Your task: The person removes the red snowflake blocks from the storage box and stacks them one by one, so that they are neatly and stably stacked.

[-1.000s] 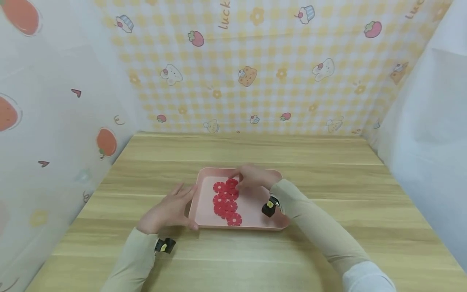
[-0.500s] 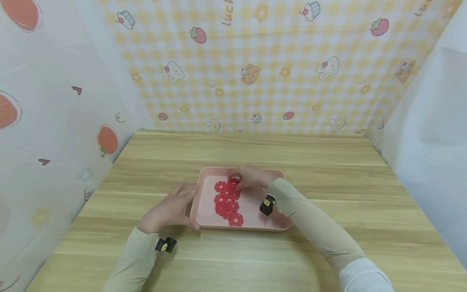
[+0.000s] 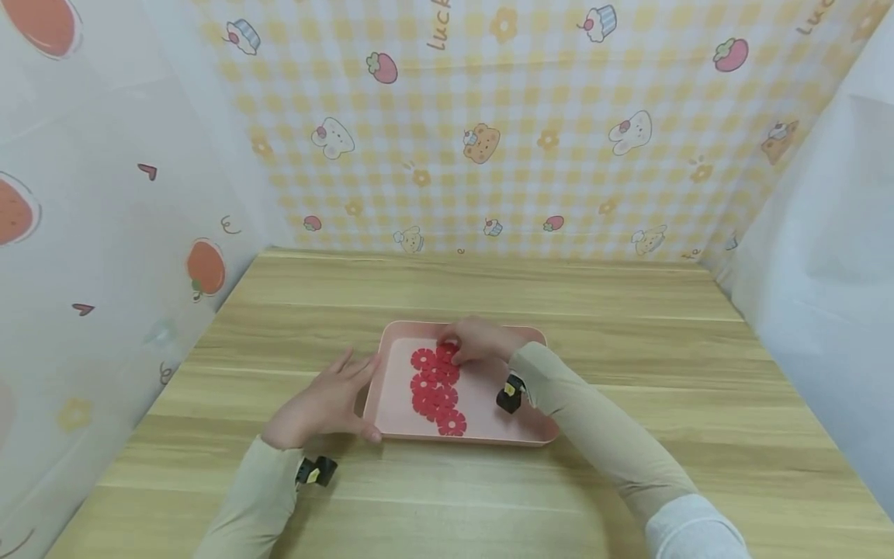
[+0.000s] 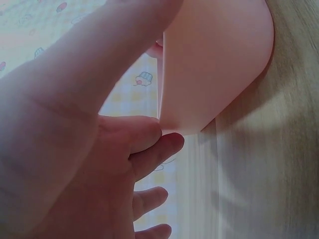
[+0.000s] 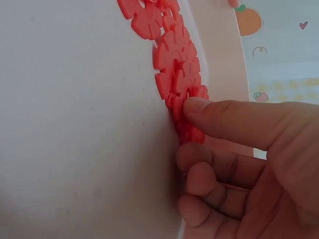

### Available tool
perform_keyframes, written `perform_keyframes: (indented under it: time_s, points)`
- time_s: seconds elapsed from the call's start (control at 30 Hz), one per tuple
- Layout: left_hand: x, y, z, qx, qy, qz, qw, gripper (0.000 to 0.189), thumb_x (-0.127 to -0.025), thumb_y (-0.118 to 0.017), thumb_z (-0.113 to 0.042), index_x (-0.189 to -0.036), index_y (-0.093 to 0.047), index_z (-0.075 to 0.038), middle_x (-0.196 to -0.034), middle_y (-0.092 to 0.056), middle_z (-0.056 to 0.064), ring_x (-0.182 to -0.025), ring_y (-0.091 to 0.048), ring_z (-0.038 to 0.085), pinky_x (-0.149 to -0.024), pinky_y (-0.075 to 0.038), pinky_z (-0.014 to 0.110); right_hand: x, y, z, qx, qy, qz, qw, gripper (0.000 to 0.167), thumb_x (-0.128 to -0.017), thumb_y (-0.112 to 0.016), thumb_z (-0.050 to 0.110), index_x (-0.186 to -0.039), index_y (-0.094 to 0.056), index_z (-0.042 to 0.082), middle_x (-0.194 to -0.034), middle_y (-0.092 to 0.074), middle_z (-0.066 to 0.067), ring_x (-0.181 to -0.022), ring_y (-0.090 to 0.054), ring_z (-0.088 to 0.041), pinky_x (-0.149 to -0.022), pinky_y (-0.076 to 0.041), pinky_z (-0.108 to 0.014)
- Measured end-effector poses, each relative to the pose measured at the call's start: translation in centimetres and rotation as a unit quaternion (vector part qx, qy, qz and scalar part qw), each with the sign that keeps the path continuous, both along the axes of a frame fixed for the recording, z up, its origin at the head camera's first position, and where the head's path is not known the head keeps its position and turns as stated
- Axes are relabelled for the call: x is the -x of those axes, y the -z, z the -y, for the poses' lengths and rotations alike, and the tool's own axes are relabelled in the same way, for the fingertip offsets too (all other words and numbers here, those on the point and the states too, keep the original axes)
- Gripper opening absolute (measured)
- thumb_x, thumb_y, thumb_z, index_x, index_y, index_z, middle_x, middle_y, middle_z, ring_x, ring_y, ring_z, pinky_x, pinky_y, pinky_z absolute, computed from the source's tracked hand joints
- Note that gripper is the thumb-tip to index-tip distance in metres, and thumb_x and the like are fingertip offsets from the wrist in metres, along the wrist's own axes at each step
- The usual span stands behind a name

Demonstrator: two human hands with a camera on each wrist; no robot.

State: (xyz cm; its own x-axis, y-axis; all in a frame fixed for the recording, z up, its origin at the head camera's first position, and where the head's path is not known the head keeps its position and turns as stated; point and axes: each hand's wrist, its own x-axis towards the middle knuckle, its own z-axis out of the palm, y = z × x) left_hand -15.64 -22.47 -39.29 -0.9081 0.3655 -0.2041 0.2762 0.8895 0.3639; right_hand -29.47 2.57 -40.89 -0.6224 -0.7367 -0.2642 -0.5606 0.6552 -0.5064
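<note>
Several red snowflake-shaped plastic building discs [image 3: 434, 388] lie overlapping in a loose column inside a shallow pink tray [image 3: 489, 440]. At the column's far end my right hand [image 3: 482, 339] pinches a red snowflake disc [image 5: 192, 112]. In the right wrist view the thumb presses on its face, and the other fingers curl, partly hiding it. My left hand [image 3: 335, 396] rests with spread fingers against the tray's left side, the thumb by the near left corner. The left wrist view shows that hand [image 4: 99, 164] touching the tray's rim [image 4: 162, 99], its fingers mostly straight.
The tray sits on a wood-grain table [image 3: 447, 497]. A yellow checked cloth [image 3: 517, 178] hangs behind the table's back edge, and white sheets [image 3: 817, 256] flank both sides. A small black camera [image 3: 510, 394] is strapped to the right wrist, another camera [image 3: 317, 470] to the left.
My right fingers shift slightly at the far discs and stay on them. My left hand keeps its place at the tray. The head view has tilted and shifted a little.
</note>
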Motion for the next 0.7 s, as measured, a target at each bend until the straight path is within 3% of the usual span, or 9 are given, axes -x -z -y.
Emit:
perform_keyframes:
  time_s: [0.13,0.37,0.7]
  points:
    - [-0.1,-0.1,0.0,0.0,0.0,-0.004,1.0,0.118,-0.06,-0.087,-0.048,-0.149,-0.026,-0.001,-0.153,-0.032,0.017,-0.142,-0.01,0.051,-0.111,-0.02,0.065,0.0,-0.3,0.0,0.007,0.01,0.004,0.9999,0.026,-0.085,-0.071,0.01,-0.109,-0.069,0.02,-0.094,-0.065,0.006,-0.086,-0.057,-0.013,-0.078,-0.051,-0.023]
    - [-0.1,-0.2,-0.1,0.008,-0.002,-0.005,1.0,0.117,-0.06,-0.086,-0.048,-0.149,-0.027,-0.001,-0.153,-0.033,0.017,-0.141,-0.01,0.051,-0.109,-0.02,0.067,-0.4,-1.6,-0.1,-0.005,0.017,-0.02,0.9997,0.03,-0.083,-0.074,0.015,-0.113,-0.07,0.016,-0.102,-0.068,0.002,-0.084,-0.059,-0.014,-0.08,-0.051,-0.026]
    - [-0.1,-0.3,-0.3,0.009,-0.002,-0.006,0.9999,0.116,-0.06,-0.086,-0.048,-0.149,-0.028,-0.001,-0.152,-0.034,0.018,-0.141,-0.011,0.052,-0.11,-0.018,0.067,-1.1,-3.4,-1.4,-0.01,0.042,-0.028,0.9987,0.029,-0.083,-0.073,0.013,-0.111,-0.07,0.018,-0.101,-0.068,0.002,-0.089,-0.059,-0.014,-0.082,-0.051,-0.027]
